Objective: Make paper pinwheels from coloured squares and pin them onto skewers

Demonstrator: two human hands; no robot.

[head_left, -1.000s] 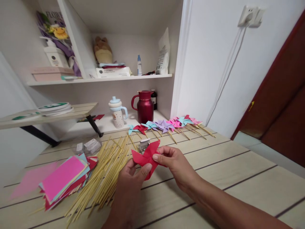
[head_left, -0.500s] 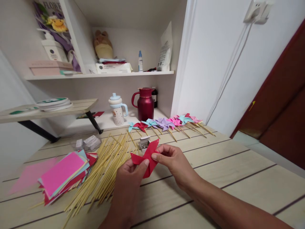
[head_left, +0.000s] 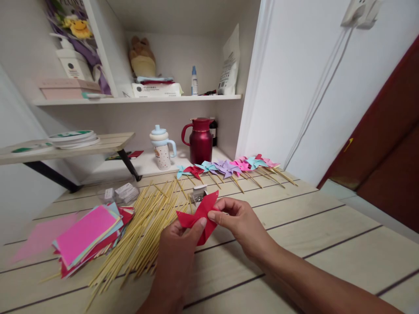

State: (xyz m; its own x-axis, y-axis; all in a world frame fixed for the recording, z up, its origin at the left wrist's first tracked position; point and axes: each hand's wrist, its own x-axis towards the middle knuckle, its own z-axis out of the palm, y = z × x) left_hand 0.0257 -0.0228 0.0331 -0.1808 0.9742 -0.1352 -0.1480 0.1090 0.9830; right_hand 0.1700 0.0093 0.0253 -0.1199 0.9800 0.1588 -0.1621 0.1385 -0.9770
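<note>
My left hand (head_left: pixel 178 244) and right hand (head_left: pixel 240 224) are both pinched shut on the red paper pinwheel (head_left: pixel 198 214), which I hold just above the wooden table (head_left: pixel 310 244), straight ahead of me and between the two hands; my left thumb presses its lower middle while my right thumb and forefinger clamp its right-hand blade. The folded piece spreads more left to right than up and down, one point sticking up toward the far side, and neither hand is nearer since both touch it. Just to my left, touching nothing I hold, lies a loose heap of bamboo sticks (head_left: pixel 144 231), their long axes running away from me and slightly rightward, nearest my left hand. Further left sits a stack of coloured paper squares (head_left: pixel 87 233) with a pink sheet on top. Just beyond the pinwheel is a small open box of pins (head_left: pixel 199 194). Past that, a row of finished pinwheels (head_left: pixel 229 168) on sticks lies along the table's far edge. Behind them stand a dark red jug (head_left: pixel 200 141) and a lidded cup (head_left: pixel 161 148). On the shelf above, the white packets carry print too small to read, and the lettering at the top left is cut off.
</note>
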